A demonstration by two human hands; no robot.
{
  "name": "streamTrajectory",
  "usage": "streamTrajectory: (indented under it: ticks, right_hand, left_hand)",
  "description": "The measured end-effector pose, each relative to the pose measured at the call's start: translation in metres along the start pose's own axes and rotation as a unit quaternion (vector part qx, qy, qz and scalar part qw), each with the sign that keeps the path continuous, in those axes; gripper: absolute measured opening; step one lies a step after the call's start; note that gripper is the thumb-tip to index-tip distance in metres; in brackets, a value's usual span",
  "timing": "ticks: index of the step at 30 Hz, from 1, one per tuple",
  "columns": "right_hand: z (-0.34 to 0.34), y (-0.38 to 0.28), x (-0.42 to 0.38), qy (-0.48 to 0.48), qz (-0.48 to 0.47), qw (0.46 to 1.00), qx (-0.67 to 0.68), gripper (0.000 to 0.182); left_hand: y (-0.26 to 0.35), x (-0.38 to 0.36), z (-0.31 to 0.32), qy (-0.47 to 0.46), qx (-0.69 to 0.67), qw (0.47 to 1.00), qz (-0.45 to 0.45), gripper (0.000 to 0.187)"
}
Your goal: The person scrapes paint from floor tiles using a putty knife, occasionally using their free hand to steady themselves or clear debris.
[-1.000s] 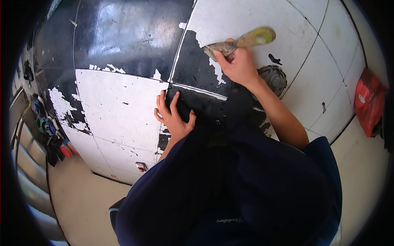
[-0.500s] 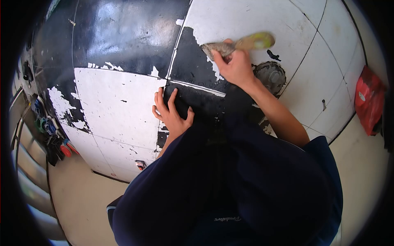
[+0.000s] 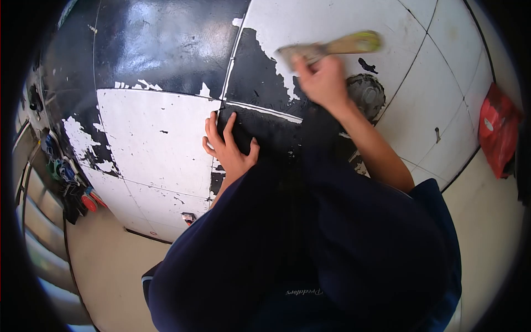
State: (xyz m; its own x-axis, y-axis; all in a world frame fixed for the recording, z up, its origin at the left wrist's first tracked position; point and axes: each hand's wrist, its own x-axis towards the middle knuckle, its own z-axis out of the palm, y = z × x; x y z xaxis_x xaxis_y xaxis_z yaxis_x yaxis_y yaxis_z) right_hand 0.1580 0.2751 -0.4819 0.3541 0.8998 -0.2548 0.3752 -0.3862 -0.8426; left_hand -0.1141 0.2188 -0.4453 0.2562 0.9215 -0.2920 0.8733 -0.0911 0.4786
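My right hand grips a scraper with a broad worn blade and a yellowish handle that points right. The blade lies over the white tile, close to the ragged edge of a black patch. My left hand rests on the floor with its fingers spread, across the border between a white tile and a black area. Right beside my right wrist is a round dark grey object, partly hidden by the arm.
A small black scrap lies on the white floor at upper right. At the far right sits a red bag. Assorted items are piled at the left edge. A small red-and-black object lies near the lower left tiles.
My right hand has moved the scraper slightly up and to the right, and the black patch's edge shows more beneath it. My left hand stays spread in place.
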Motion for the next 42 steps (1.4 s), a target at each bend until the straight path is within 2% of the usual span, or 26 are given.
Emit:
streamTrajectory:
  ticks: [2, 3, 6, 7, 8, 10, 12, 14, 15, 16, 18, 19, 22, 24, 25, 28, 29, 32, 33, 34, 36, 38, 40, 41, 42]
  right_hand:
    - [0.025, -0.006, -0.016, -0.026, -0.136, 0.99, -0.037, 0.034]
    - [0.033, -0.008, -0.017, -0.023, -0.145, 0.989, 0.019, 0.033]
    - [0.011, -0.002, 0.006, 0.123, -0.075, 0.984, 0.103, 0.03]
    - [-0.016, -0.004, 0.006, 0.026, 0.049, 0.998, -0.014, 0.026]
    - [-0.004, 0.0, 0.007, 0.096, -0.034, 0.99, 0.095, 0.028]
    - [0.007, -0.008, -0.003, 0.002, 0.018, 0.999, 0.036, 0.027]
    - [0.011, -0.02, -0.002, 0.029, -0.125, 0.992, -0.009, 0.029]
    - [0.004, -0.012, 0.012, 0.032, -0.058, 0.998, -0.003, 0.031]
    - [-0.006, -0.015, 0.017, 0.082, -0.054, 0.995, 0.019, 0.035]
    - [-0.013, -0.011, 0.022, 0.079, 0.013, 0.997, 0.004, 0.036]
    - [0.001, 0.001, 0.009, 0.054, -0.016, 0.998, -0.004, 0.032]
    - [0.012, -0.002, 0.005, 0.076, -0.09, 0.993, 0.002, 0.031]
    - [0.008, -0.007, 0.01, 0.077, -0.124, 0.989, 0.006, 0.027]
    - [-0.007, -0.007, 0.022, 0.08, -0.047, 0.994, 0.063, 0.026]
    - [-0.016, -0.01, 0.023, 0.041, 0.029, 0.998, 0.043, 0.025]
    - [0.022, -0.011, 0.004, 0.1, -0.151, 0.982, 0.049, 0.027]
    - [0.019, -0.014, 0.003, 0.076, -0.133, 0.988, 0.022, 0.03]
    - [0.006, -0.002, 0.022, 0.093, -0.098, 0.991, 0.001, 0.032]
    - [0.0, 0.0, 0.029, 0.112, -0.065, 0.989, 0.066, 0.034]
    - [-0.005, -0.001, 0.028, 0.085, -0.01, 0.995, 0.045, 0.036]
    - [0.009, -0.014, 0.004, -0.033, 0.007, 0.998, -0.048, 0.023]
    - [0.016, -0.006, 0.009, 0.065, -0.132, 0.989, -0.012, 0.024]
    - [0.005, 0.004, 0.027, 0.076, -0.105, 0.991, 0.016, 0.034]
    - [-0.001, 0.004, 0.036, 0.11, -0.057, 0.99, 0.062, 0.031]
    - [-0.009, 0.004, 0.033, 0.091, 0.001, 0.995, 0.047, 0.03]
  left_hand:
    - [0.001, 0.004, 0.002, 0.005, -0.003, 1.0, 0.003, 0.079]
    - [0.001, 0.003, 0.003, 0.01, 0.004, 1.0, 0.004, 0.079]
    - [-0.002, 0.003, 0.003, 0.006, 0.018, 1.0, 0.011, 0.08]
    - [0.0, 0.003, 0.001, 0.004, 0.02, 1.0, 0.011, 0.08]
    - [0.0, 0.001, 0.001, 0.0, 0.02, 1.0, 0.007, 0.08]
    - [0.002, 0.003, -0.001, -0.002, 0.017, 1.0, 0.006, 0.08]
    - [0.001, 0.004, 0.001, 0.005, 0.016, 1.0, 0.007, 0.08]
    - [0.001, 0.004, 0.003, 0.012, 0.022, 1.0, 0.008, 0.079]
    - [0.0, 0.003, 0.002, 0.009, 0.021, 1.0, 0.007, 0.079]
    - [0.001, 0.004, 0.001, 0.005, 0.02, 1.0, 0.006, 0.079]
    - [0.0, 0.001, -0.002, -0.003, 0.021, 1.0, 0.005, 0.079]
    - [0.0, 0.001, -0.001, -0.002, 0.019, 1.0, 0.006, 0.079]
    - [0.0, 0.004, 0.003, 0.012, 0.005, 1.0, 0.01, 0.079]
    - [-0.002, 0.003, 0.005, 0.018, -0.002, 1.0, 0.009, 0.079]
    - [0.0, 0.005, 0.005, 0.017, -0.003, 1.0, 0.005, 0.079]
    - [0.001, 0.002, 0.003, 0.008, -0.003, 1.0, 0.006, 0.079]
    - [0.0, 0.0, 0.003, 0.007, -0.003, 1.0, 0.005, 0.079]
    - [-0.002, 0.007, 0.005, 0.017, 0.0, 1.0, 0.014, 0.078]
    - [-0.003, 0.002, 0.006, 0.016, 0.003, 1.0, 0.013, 0.078]
    - [-0.003, -0.002, 0.006, 0.018, 0.0, 1.0, 0.006, 0.079]
    - [-0.001, 0.003, 0.004, 0.014, -0.009, 1.0, 0.01, 0.079]
    - [-0.001, 0.001, 0.004, 0.012, -0.005, 1.0, 0.012, 0.08]
    - [-0.004, 0.002, 0.006, 0.017, 0.002, 1.0, 0.015, 0.08]
    - [-0.004, 0.002, 0.006, 0.019, 0.0, 1.0, 0.016, 0.08]
    - [-0.002, 0.001, 0.006, 0.022, -0.004, 1.0, 0.01, 0.08]
